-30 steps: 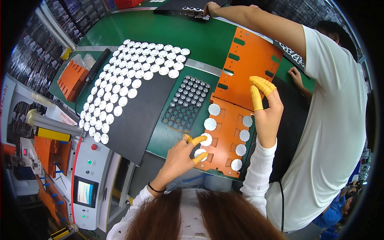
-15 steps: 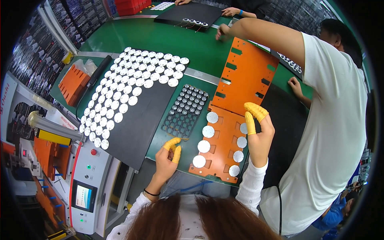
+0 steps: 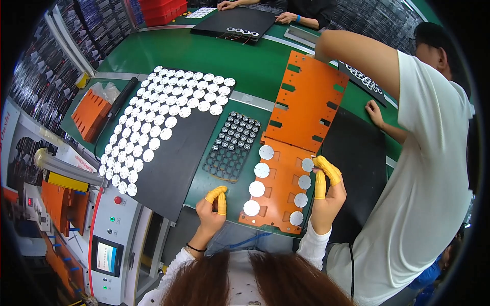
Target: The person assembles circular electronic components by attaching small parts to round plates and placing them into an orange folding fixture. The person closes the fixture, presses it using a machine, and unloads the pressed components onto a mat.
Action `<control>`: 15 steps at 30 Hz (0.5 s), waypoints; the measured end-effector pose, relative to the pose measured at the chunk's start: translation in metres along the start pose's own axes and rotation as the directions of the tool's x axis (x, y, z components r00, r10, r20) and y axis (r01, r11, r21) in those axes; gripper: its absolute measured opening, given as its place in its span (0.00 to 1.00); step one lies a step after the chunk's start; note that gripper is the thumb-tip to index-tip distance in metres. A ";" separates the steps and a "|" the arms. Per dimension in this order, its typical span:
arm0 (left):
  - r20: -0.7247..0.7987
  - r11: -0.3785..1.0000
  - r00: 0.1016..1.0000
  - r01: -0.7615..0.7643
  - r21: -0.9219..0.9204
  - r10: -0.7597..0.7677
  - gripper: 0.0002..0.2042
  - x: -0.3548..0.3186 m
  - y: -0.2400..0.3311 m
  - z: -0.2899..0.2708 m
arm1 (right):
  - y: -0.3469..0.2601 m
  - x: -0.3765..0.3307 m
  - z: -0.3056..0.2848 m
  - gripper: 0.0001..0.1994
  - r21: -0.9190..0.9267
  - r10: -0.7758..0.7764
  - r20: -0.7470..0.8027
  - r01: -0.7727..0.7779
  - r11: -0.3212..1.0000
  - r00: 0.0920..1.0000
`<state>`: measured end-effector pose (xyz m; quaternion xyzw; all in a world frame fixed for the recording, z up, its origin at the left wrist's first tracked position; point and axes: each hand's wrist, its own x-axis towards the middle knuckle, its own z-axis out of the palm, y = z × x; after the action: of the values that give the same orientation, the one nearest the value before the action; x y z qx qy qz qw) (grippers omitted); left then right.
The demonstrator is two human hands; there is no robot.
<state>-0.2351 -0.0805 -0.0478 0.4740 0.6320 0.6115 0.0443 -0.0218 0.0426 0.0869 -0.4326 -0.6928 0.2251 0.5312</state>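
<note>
After the left hand (image 3: 213, 209) withdrew empty from the plate (image 3: 278, 196), the right hand (image 3: 326, 191) pinched a disc (image 3: 307, 164) at its right edge.

A small rectangular screen (image 3: 106, 256), glowing blue and white, sits in the pale control panel (image 3: 115, 239) below the surface's near-left edge. Red crates (image 3: 162, 10) stand stacked at the surface's far edge.

Matt orange plate (image 3: 278, 191), shiny metal discs (image 3: 262, 170)
</note>
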 end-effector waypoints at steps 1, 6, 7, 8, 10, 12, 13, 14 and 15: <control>-0.005 1.000 1.000 -0.004 0.001 0.004 0.07 0.000 -0.001 0.000 | 0.002 -0.005 -0.001 0.11 0.041 0.021 -0.034 -0.019 0.999 0.999; -0.016 0.999 1.000 0.018 -0.030 -0.019 0.07 -0.002 -0.002 0.000 | 0.009 -0.019 -0.006 0.12 0.075 0.061 -0.072 -0.055 0.996 0.996; -0.023 0.999 1.000 0.011 -0.032 -0.012 0.07 -0.003 -0.003 0.000 | 0.010 -0.020 -0.007 0.13 0.077 0.039 -0.071 -0.034 0.996 0.997; -0.030 0.999 1.000 0.004 -0.035 -0.005 0.07 -0.003 -0.003 0.001 | 0.011 -0.021 -0.008 0.13 0.079 0.018 -0.070 -0.012 0.997 0.997; -0.033 0.999 0.999 0.004 -0.033 -0.005 0.07 -0.004 -0.004 0.000 | 0.011 -0.022 -0.006 0.13 0.081 0.001 -0.073 0.005 0.997 0.997; -0.037 1.000 0.999 0.004 -0.027 -0.005 0.07 -0.004 -0.004 -0.002 | 0.010 -0.023 -0.005 0.13 0.086 -0.016 -0.075 0.022 0.996 0.997; -0.043 1.000 0.999 0.008 -0.028 -0.009 0.07 -0.005 -0.005 -0.001 | 0.009 -0.024 -0.005 0.13 0.086 -0.014 -0.075 0.021 0.996 0.997; -0.049 1.000 0.999 0.012 -0.029 -0.013 0.07 -0.006 -0.005 -0.001 | 0.008 -0.024 -0.006 0.13 0.086 -0.013 -0.075 0.019 0.996 0.997; -0.048 1.000 0.999 0.011 -0.029 -0.012 0.07 -0.005 -0.004 -0.001 | 0.007 -0.024 -0.006 0.13 0.086 -0.013 -0.076 0.019 0.996 0.997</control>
<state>-0.2349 -0.0837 -0.0535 0.4547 0.6268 0.6315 0.0392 -0.0120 0.0251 0.0706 -0.4120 -0.6652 0.2341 0.5771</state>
